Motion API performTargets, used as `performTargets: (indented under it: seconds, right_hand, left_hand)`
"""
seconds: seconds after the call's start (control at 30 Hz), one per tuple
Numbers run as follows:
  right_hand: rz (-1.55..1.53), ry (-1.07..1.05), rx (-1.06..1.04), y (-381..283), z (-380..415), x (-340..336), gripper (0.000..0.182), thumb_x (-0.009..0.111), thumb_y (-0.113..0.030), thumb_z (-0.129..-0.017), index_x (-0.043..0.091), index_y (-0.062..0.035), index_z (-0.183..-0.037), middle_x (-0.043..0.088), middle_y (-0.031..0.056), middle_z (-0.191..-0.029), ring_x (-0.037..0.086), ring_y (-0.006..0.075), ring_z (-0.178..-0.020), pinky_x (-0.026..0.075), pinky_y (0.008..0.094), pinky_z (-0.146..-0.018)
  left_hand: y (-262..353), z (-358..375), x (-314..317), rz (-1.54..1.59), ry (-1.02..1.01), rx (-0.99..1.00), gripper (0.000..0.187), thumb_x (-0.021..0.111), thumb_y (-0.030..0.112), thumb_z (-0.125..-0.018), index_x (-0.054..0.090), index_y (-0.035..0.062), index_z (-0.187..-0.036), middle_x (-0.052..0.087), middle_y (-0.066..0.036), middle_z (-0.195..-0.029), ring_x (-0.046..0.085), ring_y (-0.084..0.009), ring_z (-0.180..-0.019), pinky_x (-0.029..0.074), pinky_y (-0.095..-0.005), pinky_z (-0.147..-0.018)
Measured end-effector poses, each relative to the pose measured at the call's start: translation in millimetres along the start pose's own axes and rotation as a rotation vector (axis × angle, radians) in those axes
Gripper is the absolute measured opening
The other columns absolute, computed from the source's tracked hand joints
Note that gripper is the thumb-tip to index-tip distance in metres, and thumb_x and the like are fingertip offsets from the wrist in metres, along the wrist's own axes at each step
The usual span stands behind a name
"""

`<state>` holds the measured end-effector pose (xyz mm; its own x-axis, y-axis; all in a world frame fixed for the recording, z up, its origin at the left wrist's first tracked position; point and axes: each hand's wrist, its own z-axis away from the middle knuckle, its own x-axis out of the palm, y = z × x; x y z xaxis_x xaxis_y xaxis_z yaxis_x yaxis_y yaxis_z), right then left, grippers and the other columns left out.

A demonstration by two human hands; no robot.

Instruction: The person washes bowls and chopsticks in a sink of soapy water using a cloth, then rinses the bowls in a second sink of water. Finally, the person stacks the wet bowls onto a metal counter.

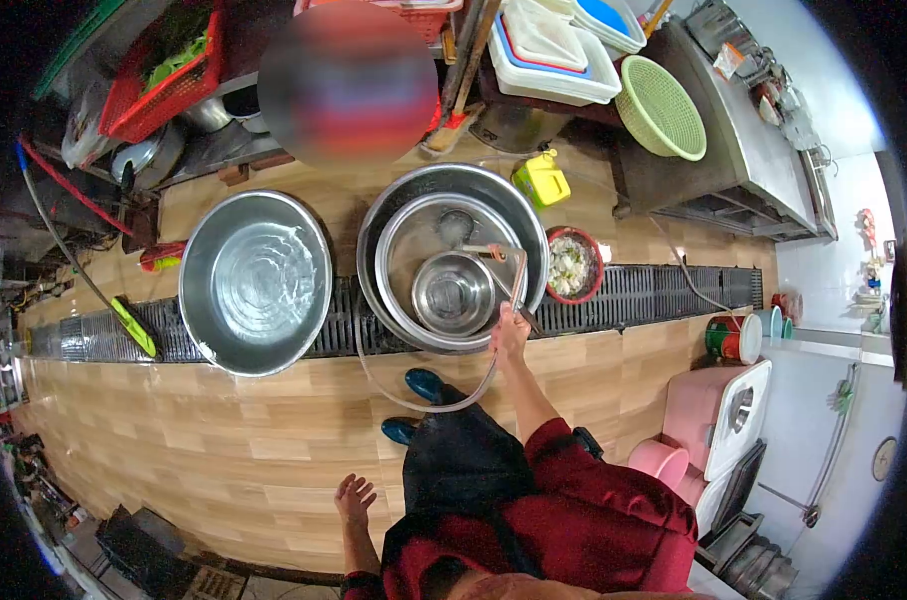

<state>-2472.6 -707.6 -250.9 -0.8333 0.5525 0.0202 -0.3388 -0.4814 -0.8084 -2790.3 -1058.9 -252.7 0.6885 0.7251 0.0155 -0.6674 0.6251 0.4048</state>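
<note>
My right hand (pixel 511 333) is closed round a clear hose (pixel 522 275) at the near rim of a large metal basin (pixel 372 240). The hose bends above the basin, and its lower part loops down past my dark shoes. Inside this basin sits a wide steel bowl (pixel 399 225), which in turn holds a smaller round steel pot (pixel 454 290). The hose's upper end lies over the bowls. My left hand (pixel 354 497) hangs low over the floor, with its fingers apart and nothing in it.
A second metal basin (pixel 257 285) with water stands left, over the drain grate (pixel 349 320). To the right are a red bowl of food scraps (pixel 574 265) and a yellow jug (pixel 542 180). A green broom (pixel 134 325) leans left; a pink bin (pixel 709 415) stands right.
</note>
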Motion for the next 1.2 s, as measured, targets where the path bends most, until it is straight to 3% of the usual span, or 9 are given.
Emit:
performTargets:
  seconds: [0.27,0.53,0.67,0.7,0.93,1.0,1.07,1.13,1.2]
  right_hand:
    - [-0.118,0.102,0.042,29,-47,-16,0.044,0.058,-0.038,-0.085,0.036,-0.0146,-0.056,0.032,-0.0029,-0.041,0.029,0.0090,-0.028,0.024,0.0257,-0.026]
    - [-0.096,0.145,0.310,50,-72,-4,0.038,0.058,-0.037,-0.083,0.040,-0.0134,-0.060,0.034,-0.0018,-0.045,0.034,0.0119,-0.032,0.031,0.0305,-0.031]
    - [0.162,0.207,0.388,120,-103,-17,0.029,0.060,-0.032,-0.082,0.054,-0.0043,-0.083,0.045,0.0057,-0.055,0.046,0.0203,-0.043,0.041,0.0331,-0.039]
    - [0.239,-0.113,0.399,133,-105,-42,0.036,0.062,-0.031,-0.080,0.052,-0.0022,-0.100,0.052,0.0109,-0.068,0.052,0.0254,-0.056,0.045,0.0338,-0.045]
    - [0.270,-0.095,0.615,175,-60,-63,0.028,0.063,-0.028,-0.079,0.055,-0.0082,-0.097,0.049,0.0066,-0.064,0.048,0.0217,-0.049,0.042,0.0315,-0.043]
    - [0.463,-0.487,0.378,222,-87,-77,0.030,0.063,-0.029,-0.080,0.055,-0.0094,-0.101,0.050,0.0042,-0.066,0.049,0.0194,-0.049,0.042,0.0311,-0.045]
    - [0.548,-0.413,0.487,162,-42,-48,0.032,0.061,-0.031,-0.083,0.053,-0.0079,-0.104,0.056,0.0053,-0.072,0.053,0.0183,-0.053,0.042,0.0293,-0.045]
    - [0.204,-0.489,0.361,153,-16,-46,0.030,0.057,-0.034,-0.086,0.054,-0.0073,-0.099,0.060,0.0066,-0.073,0.054,0.0168,-0.050,0.040,0.0276,-0.042]
    - [0.287,-0.429,0.252,134,15,-53,0.031,0.056,-0.036,-0.087,0.054,-0.0073,-0.097,0.061,0.0077,-0.069,0.055,0.0158,-0.049,0.041,0.0264,-0.041]
  left_hand:
    - [6,4,23,-0.013,0.006,-0.078,0.032,0.051,0.022,-0.088,0.049,0.0079,-0.116,0.060,-0.012,-0.095,0.063,-0.0276,-0.080,0.053,-0.0374,-0.058]
    - [19,0,41,-0.019,-0.068,-0.062,0.034,0.054,0.020,-0.086,0.049,0.0060,-0.117,0.059,-0.015,-0.101,0.064,-0.0279,-0.082,0.054,-0.0370,-0.061]
    - [24,4,51,-0.106,-0.009,-0.019,0.035,0.057,0.019,-0.084,0.050,0.0064,-0.116,0.059,-0.015,-0.100,0.064,-0.0276,-0.082,0.054,-0.0372,-0.061]
    - [23,2,51,-0.088,-0.042,-0.010,0.036,0.058,0.020,-0.084,0.050,0.0064,-0.116,0.060,-0.014,-0.100,0.064,-0.0276,-0.082,0.054,-0.0372,-0.061]
    - [10,-8,33,-0.066,-0.147,0.006,0.033,0.056,0.020,-0.086,0.051,0.0061,-0.115,0.060,-0.014,-0.098,0.064,-0.0272,-0.081,0.054,-0.0358,-0.060]
    - [8,-3,26,-0.085,-0.168,0.027,0.033,0.055,0.020,-0.086,0.051,0.0060,-0.115,0.060,-0.014,-0.099,0.064,-0.0276,-0.082,0.054,-0.0361,-0.060]
    - [9,-4,25,-0.092,-0.191,0.068,0.032,0.055,0.020,-0.087,0.051,0.0058,-0.115,0.060,-0.014,-0.099,0.064,-0.0279,-0.082,0.054,-0.0364,-0.061]
    - [9,-3,15,-0.124,-0.165,0.034,0.033,0.054,0.020,-0.087,0.051,0.0057,-0.116,0.059,-0.015,-0.100,0.063,-0.0286,-0.083,0.053,-0.0379,-0.063]
    - [3,-5,2,-0.136,-0.200,0.065,0.035,0.055,0.021,-0.086,0.050,0.0063,-0.117,0.058,-0.016,-0.103,0.063,-0.0290,-0.082,0.053,-0.0389,-0.063]
